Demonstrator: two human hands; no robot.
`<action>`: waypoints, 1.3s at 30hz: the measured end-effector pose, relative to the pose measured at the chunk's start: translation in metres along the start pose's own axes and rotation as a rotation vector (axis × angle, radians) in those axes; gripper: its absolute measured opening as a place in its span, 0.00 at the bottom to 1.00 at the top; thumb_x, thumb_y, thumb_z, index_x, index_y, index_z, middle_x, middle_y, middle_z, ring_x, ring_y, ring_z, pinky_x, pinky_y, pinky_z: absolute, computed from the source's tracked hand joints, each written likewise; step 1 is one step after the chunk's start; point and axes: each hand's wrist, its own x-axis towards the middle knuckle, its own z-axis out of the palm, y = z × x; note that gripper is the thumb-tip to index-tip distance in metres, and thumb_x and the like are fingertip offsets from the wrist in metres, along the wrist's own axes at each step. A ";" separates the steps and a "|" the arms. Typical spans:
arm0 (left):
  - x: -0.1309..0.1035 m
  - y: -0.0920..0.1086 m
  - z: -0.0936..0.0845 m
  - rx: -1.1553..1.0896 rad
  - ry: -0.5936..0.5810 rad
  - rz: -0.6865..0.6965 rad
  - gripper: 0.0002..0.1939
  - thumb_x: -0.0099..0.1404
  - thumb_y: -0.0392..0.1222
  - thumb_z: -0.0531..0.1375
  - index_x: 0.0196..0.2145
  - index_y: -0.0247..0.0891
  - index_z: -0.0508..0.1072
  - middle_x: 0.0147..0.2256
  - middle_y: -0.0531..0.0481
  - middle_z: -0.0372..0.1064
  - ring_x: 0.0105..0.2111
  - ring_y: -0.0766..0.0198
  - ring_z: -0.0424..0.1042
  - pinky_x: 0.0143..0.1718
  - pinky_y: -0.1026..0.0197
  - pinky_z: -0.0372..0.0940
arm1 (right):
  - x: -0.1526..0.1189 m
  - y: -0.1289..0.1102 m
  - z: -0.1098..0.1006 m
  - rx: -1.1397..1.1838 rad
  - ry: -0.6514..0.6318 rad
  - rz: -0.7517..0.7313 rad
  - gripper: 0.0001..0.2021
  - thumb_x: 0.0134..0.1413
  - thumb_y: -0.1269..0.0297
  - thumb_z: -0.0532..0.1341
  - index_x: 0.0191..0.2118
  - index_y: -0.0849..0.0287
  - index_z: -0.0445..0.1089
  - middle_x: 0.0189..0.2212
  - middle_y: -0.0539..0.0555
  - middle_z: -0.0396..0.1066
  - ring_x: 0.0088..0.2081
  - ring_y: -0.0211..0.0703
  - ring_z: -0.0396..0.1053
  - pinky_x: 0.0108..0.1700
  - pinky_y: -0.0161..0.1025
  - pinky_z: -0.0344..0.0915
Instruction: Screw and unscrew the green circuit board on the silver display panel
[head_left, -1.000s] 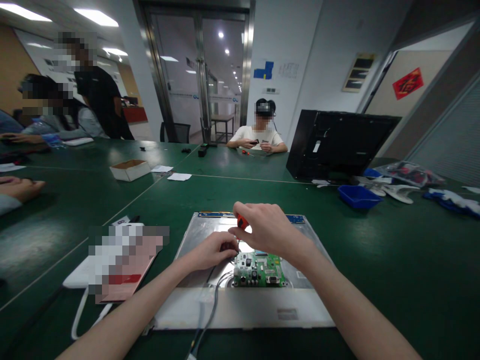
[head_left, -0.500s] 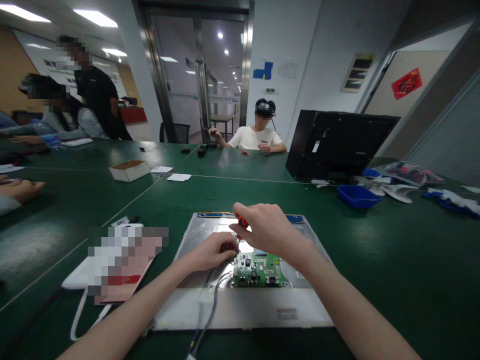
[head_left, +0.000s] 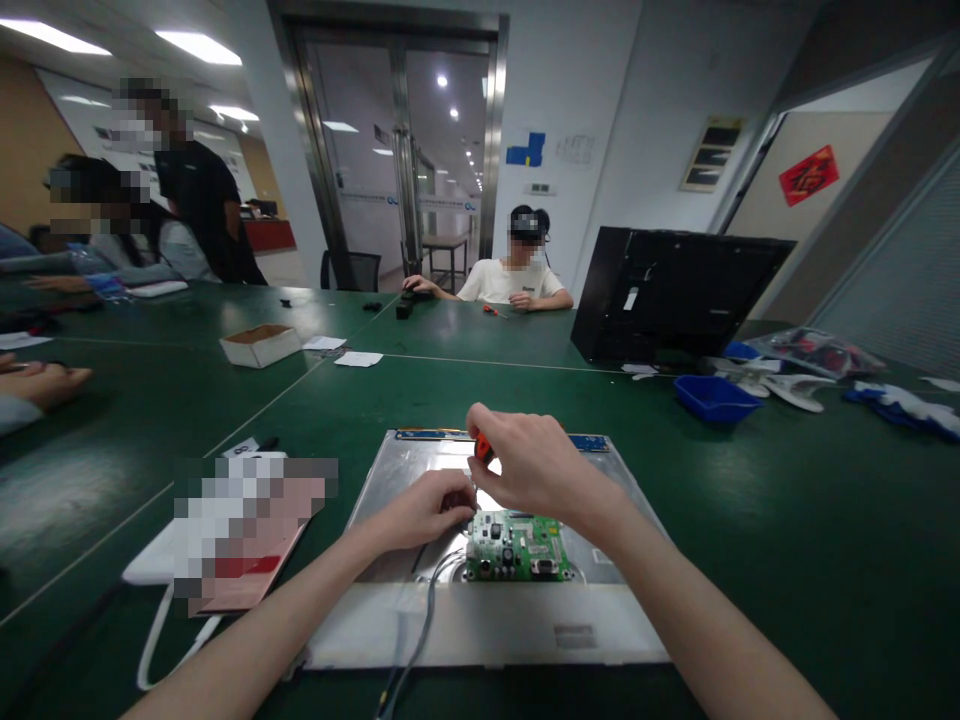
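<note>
A screwdriver [head_left: 484, 449] with an orange-red and black handle is gripped in my right hand [head_left: 529, 460], its shaft pointing down at the upper left corner of a green circuit board [head_left: 517, 548]. By that same corner, my left hand [head_left: 431, 508] has its thumb and fingers pinched together near the screwdriver's lower end; whatever lies between them is hidden. The board sits on the metal back of a flat display panel [head_left: 450, 625], which lies on the green table. Grey cables [head_left: 431, 610] run from beside the board over the panel's near edge.
Left of the panel lie a white device with a cable [head_left: 157, 560] and a pink sheet [head_left: 244, 580]. A white box [head_left: 260, 346] stands farther back. At the right are a blue tray [head_left: 716, 398] and a black monitor [head_left: 679, 290]. A co-worker [head_left: 517, 280] sits opposite.
My right hand has turned slightly on the screwdriver handle, while my left hand keeps its place. Across the table, the co-worker's raised hand has come down onto a small black object.
</note>
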 end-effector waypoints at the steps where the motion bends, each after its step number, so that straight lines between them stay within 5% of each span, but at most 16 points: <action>1: 0.000 0.000 0.000 -0.003 0.005 0.002 0.04 0.62 0.34 0.56 0.35 0.35 0.69 0.31 0.51 0.67 0.29 0.65 0.65 0.32 0.63 0.60 | 0.000 0.000 0.000 0.003 0.004 -0.002 0.09 0.51 0.62 0.55 0.39 0.57 0.60 0.31 0.50 0.71 0.25 0.35 0.61 0.24 0.37 0.40; 6: 0.000 0.002 -0.001 0.017 -0.017 -0.009 0.04 0.62 0.34 0.56 0.35 0.35 0.70 0.29 0.51 0.67 0.28 0.65 0.64 0.30 0.64 0.59 | 0.001 0.000 0.001 -0.036 -0.006 0.024 0.12 0.55 0.53 0.55 0.38 0.55 0.60 0.27 0.50 0.71 0.25 0.38 0.63 0.24 0.38 0.40; 11: 0.001 0.003 -0.001 0.028 -0.017 0.017 0.04 0.62 0.34 0.56 0.35 0.35 0.70 0.30 0.51 0.67 0.29 0.65 0.64 0.31 0.64 0.59 | 0.000 0.001 0.002 0.020 0.004 -0.010 0.08 0.52 0.63 0.55 0.39 0.56 0.59 0.32 0.50 0.72 0.26 0.36 0.63 0.24 0.37 0.41; 17: 0.001 0.001 0.000 0.021 -0.033 -0.008 0.04 0.63 0.36 0.55 0.34 0.35 0.69 0.29 0.51 0.67 0.29 0.65 0.64 0.31 0.64 0.59 | 0.001 0.000 0.003 -0.030 -0.002 0.018 0.11 0.54 0.54 0.55 0.39 0.56 0.61 0.29 0.50 0.72 0.26 0.37 0.63 0.24 0.37 0.40; 22: 0.000 -0.002 0.002 0.022 -0.004 -0.001 0.04 0.63 0.37 0.56 0.36 0.35 0.69 0.32 0.50 0.67 0.30 0.64 0.65 0.33 0.63 0.60 | 0.001 0.001 0.003 -0.003 0.010 -0.001 0.07 0.53 0.63 0.54 0.38 0.56 0.61 0.32 0.50 0.72 0.27 0.36 0.64 0.24 0.38 0.40; 28: 0.000 -0.003 0.003 0.027 -0.008 -0.018 0.03 0.63 0.37 0.56 0.35 0.36 0.69 0.32 0.50 0.68 0.31 0.63 0.65 0.34 0.62 0.61 | 0.001 0.000 0.003 -0.051 0.016 0.011 0.09 0.55 0.56 0.54 0.37 0.55 0.61 0.28 0.49 0.72 0.26 0.37 0.63 0.24 0.38 0.40; 34: 0.001 0.000 0.003 -0.010 0.001 0.000 0.05 0.64 0.38 0.56 0.37 0.36 0.68 0.35 0.48 0.69 0.33 0.61 0.66 0.36 0.60 0.62 | 0.000 -0.002 0.001 0.012 -0.001 -0.012 0.09 0.50 0.66 0.55 0.39 0.57 0.60 0.31 0.50 0.71 0.26 0.35 0.62 0.24 0.37 0.41; 39: 0.001 -0.001 0.003 0.011 -0.019 -0.031 0.04 0.64 0.37 0.56 0.34 0.35 0.68 0.31 0.50 0.67 0.30 0.63 0.65 0.32 0.62 0.61 | 0.000 -0.002 0.003 -0.014 0.006 0.004 0.10 0.54 0.56 0.55 0.39 0.56 0.59 0.28 0.50 0.72 0.26 0.38 0.64 0.24 0.37 0.42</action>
